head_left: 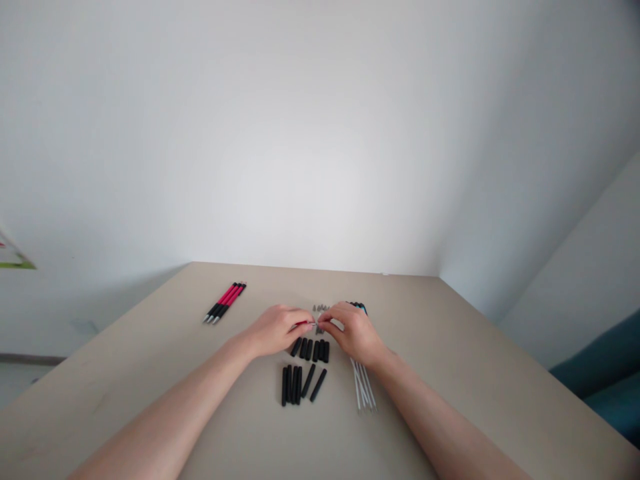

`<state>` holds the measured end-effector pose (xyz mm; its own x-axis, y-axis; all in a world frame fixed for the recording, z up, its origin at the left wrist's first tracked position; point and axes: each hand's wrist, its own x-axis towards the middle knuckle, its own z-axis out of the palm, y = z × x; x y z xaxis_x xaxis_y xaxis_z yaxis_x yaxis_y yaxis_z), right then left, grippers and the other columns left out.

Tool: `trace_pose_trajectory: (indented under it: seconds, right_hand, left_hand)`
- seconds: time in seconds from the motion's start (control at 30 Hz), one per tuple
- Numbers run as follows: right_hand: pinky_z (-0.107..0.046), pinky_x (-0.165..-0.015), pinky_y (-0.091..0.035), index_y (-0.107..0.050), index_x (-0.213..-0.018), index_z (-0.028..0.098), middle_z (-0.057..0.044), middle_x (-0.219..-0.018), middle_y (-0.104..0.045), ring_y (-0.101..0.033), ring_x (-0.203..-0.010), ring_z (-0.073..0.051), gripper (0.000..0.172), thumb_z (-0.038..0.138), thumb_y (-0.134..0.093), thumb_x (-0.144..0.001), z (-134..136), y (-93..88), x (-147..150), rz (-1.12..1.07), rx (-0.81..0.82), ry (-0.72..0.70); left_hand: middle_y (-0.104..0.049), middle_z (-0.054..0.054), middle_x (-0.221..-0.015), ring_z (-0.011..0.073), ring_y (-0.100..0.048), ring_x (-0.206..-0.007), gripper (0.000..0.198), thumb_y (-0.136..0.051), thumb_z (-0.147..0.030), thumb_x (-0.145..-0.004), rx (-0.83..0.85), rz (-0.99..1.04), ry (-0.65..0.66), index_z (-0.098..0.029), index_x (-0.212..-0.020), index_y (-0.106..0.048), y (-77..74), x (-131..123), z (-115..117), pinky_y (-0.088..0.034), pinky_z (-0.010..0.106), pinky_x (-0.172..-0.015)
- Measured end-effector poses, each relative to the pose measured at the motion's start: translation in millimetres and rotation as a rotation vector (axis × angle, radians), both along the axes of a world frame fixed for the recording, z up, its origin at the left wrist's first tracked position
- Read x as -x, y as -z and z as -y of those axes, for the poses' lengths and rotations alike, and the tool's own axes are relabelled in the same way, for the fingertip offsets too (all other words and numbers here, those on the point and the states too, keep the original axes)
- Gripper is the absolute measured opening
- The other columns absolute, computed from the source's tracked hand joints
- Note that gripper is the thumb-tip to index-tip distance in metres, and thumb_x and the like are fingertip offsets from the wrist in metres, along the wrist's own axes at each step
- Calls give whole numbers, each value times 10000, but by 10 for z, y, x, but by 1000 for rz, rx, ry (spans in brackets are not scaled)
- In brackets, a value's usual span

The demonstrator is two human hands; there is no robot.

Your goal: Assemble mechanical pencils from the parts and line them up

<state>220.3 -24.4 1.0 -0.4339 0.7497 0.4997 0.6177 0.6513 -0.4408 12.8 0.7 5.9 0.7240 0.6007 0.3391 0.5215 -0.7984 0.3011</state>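
Observation:
My left hand [277,329] and my right hand [354,331] meet over the middle of a beige table [450,347]. The left hand's fingers are closed on a thin red pen part [303,323]. My right hand pinches a small grey tip at that part's end. Below the hands lie two rows of several black pen sleeves [301,383], with more black sleeves [313,349] just under the fingers. Several small grey tips [320,308] lie just beyond the hands. White refill tubes [364,390] lie under my right wrist.
Three finished red-and-black pens [225,302] lie side by side at the table's far left. A white wall stands behind the table. A dark teal seat [605,380] is at the right edge.

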Motion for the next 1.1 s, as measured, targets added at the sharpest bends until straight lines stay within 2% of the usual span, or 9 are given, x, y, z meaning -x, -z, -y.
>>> trace_pose_trajectory:
  seconds: [0.27, 0.33, 0.43, 0.5, 0.6, 0.83, 1.0, 1.1]
  right_hand:
    - [-255, -715, -422, -665, -864, 204, -30, -818, -682, -599, -784, -163, 157, 286, -533, -881, 0, 4, 6, -74, -35, 15]
    - [-258, -716, -426, -664, -877, 198, -40, -835, -688, -607, -787, -166, 198, 282, -486, -900, -11, -6, -20, -105, -43, 83]
    - [-266, -723, -434, -671, -873, 189, -52, -853, -693, -616, -799, -175, 218, 253, -463, -890, -57, 10, -83, -115, -20, 263]
    - [-270, -741, -435, -681, -876, 189, -50, -862, -695, -620, -812, -181, 189, 231, -498, -855, -94, 38, -127, -70, 44, 370]
    - [-274, -763, -428, -693, -892, 203, -42, -880, -693, -619, -836, -184, 186, 211, -520, -826, -128, 76, -169, 24, 148, 444]
    - [-276, -766, -411, -692, -958, 237, -28, -896, -682, -600, -875, -187, 220, 220, -517, -826, -108, 67, -153, 162, 206, 410]
    - [-267, -737, -403, -690, -896, 217, -31, -843, -675, -600, -816, -177, 176, 236, -541, -805, -73, 8, -144, 144, 167, 409]
    - [-256, -716, -398, -679, -816, 206, -20, -782, -664, -589, -760, -162, 128, 210, -559, -773, -34, -35, -140, 139, 112, 300]
  left_hand:
    - [-635, -9, -733, 118, -556, -655, 231, -413, -267, -926, -72, -8, -46, -209, -831, -615, 20, 1, -6, -363, 212, -622]
    - [-623, -9, -715, 116, -544, -638, 243, -398, -270, -931, -71, -7, -57, -205, -828, -608, 9, 8, -2, -352, 213, -607]
    - [-614, -11, -705, 112, -531, -619, 256, -381, -281, -938, -39, 8, -77, -202, -840, -604, -14, 24, 0, -345, 210, -591]
    - [-610, -11, -703, 111, -526, -614, 271, -369, -287, -941, -11, 18, -88, -200, -835, -603, -27, 33, -1, -347, 207, -588]
    - [-606, -11, -694, 113, -524, -613, 287, -356, -293, -945, 25, 23, -108, -197, -822, -598, -37, 41, -5, -347, 204, -587]
    - [-595, -19, -666, 115, -527, -610, 284, -359, -291, -941, 69, 26, -140, -194, -781, -573, -30, 45, -21, -343, 202, -584]
    - [-590, -19, -663, 117, -525, -605, 285, -350, -290, -940, 76, 20, -144, -194, -772, -559, -21, 52, -35, -339, 205, -585]
    - [-585, -20, -657, 117, -523, -606, 282, -350, -287, -938, 78, 16, -148, -195, -766, -552, -14, 61, -38, -334, 205, -583]
